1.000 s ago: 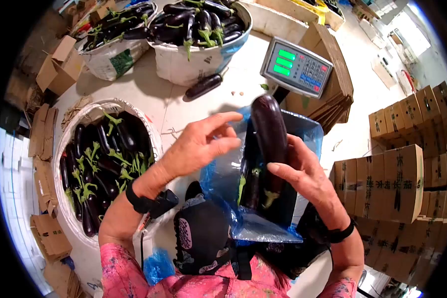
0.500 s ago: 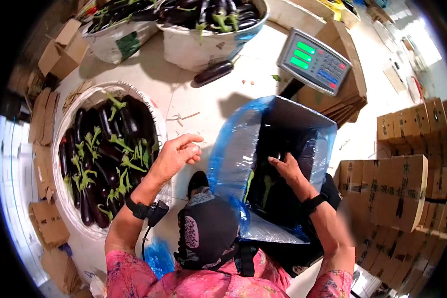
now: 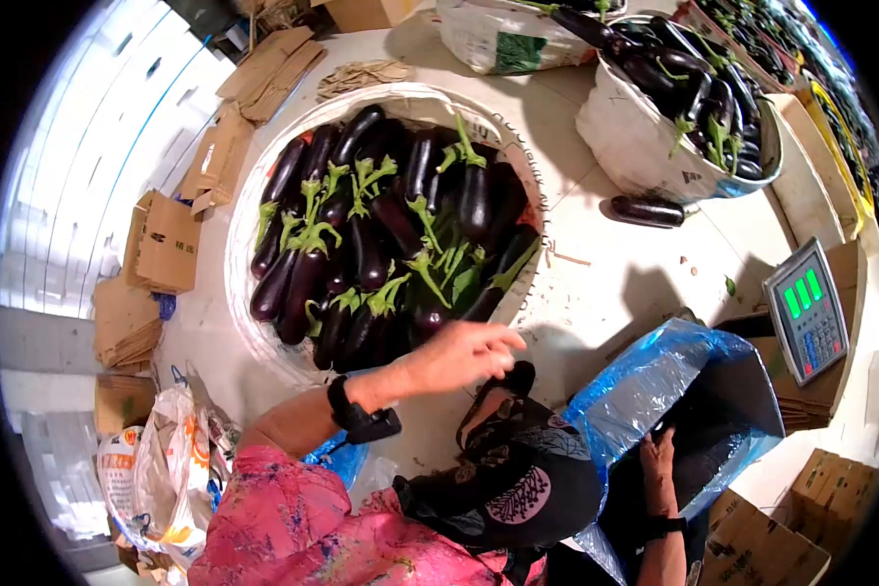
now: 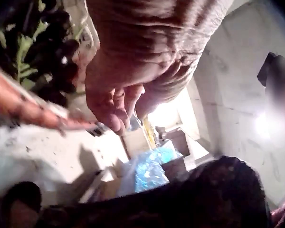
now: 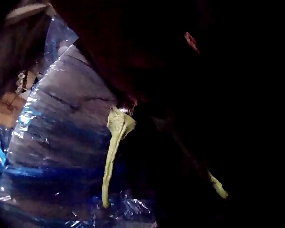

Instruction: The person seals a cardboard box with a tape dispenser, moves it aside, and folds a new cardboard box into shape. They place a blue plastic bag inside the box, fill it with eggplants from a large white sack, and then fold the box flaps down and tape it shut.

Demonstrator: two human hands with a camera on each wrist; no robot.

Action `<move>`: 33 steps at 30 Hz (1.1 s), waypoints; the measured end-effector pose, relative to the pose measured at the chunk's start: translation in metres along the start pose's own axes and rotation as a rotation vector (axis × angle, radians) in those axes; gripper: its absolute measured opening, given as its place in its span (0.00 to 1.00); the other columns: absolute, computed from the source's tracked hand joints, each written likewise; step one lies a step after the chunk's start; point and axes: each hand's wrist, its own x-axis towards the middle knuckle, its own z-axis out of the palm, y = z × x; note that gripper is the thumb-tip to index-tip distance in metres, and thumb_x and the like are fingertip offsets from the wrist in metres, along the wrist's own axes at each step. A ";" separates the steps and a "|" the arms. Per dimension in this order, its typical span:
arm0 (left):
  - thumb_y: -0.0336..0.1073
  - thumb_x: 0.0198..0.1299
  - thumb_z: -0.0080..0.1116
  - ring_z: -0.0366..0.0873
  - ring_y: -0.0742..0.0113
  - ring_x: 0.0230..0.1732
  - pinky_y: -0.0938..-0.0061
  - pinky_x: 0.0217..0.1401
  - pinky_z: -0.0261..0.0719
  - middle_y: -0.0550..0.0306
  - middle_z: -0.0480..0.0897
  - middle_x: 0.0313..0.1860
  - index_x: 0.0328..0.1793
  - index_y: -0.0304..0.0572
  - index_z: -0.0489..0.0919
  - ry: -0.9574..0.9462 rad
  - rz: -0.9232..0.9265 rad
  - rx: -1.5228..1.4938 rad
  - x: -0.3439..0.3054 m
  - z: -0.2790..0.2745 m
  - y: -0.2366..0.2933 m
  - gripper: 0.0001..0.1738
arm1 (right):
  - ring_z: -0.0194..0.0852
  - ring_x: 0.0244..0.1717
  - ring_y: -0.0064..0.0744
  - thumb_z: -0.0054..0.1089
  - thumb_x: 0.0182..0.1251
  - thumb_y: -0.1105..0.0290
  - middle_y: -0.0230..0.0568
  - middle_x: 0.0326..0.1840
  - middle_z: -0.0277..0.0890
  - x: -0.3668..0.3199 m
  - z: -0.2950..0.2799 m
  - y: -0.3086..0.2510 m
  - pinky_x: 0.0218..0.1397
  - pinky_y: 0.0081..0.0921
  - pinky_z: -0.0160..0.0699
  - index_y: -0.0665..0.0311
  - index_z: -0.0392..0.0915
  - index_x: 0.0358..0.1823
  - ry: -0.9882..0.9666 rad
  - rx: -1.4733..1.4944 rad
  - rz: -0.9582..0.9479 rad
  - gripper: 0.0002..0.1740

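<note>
Holding nothing, the left hand [image 3: 459, 359] hovers with loosely bent fingers over the near edge of a round white basket [image 3: 239, 244] full of eggplants [image 3: 366, 249]. Its bent fingers also show in the left wrist view, where the hand [image 4: 137, 57] fills the top. The right hand [image 3: 658, 459] reaches down inside a box lined with blue plastic [image 3: 635, 381]; its fingertips are lost in shadow, and its grip cannot be made out. The right wrist view is very dark, showing a green eggplant stem [image 5: 111, 161] beside the plastic liner [image 5: 61, 118].
A lone eggplant [image 3: 647, 211] lies on the floor near another full basket [image 3: 625, 146]. The scale display [image 3: 806, 311] stands beyond the lined box. Cartons [image 3: 752, 547] are at the lower right, flattened cardboard [image 3: 273, 73] at the upper left, and bags [image 3: 171, 459] at the lower left.
The head view has swung toward the round basket. The left hand has moved from the lined box to that basket. The right hand has lowered an eggplant into the box and is still inside it.
</note>
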 end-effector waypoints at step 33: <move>0.39 0.72 0.57 0.82 0.60 0.58 0.65 0.55 0.88 0.41 0.79 0.64 0.69 0.34 0.73 0.041 0.388 -0.263 0.009 0.004 0.120 0.24 | 0.77 0.48 0.31 0.60 0.72 0.53 0.48 0.58 0.79 -0.112 -0.155 -0.129 0.50 0.28 0.78 0.73 0.72 0.67 0.035 0.433 -0.064 0.33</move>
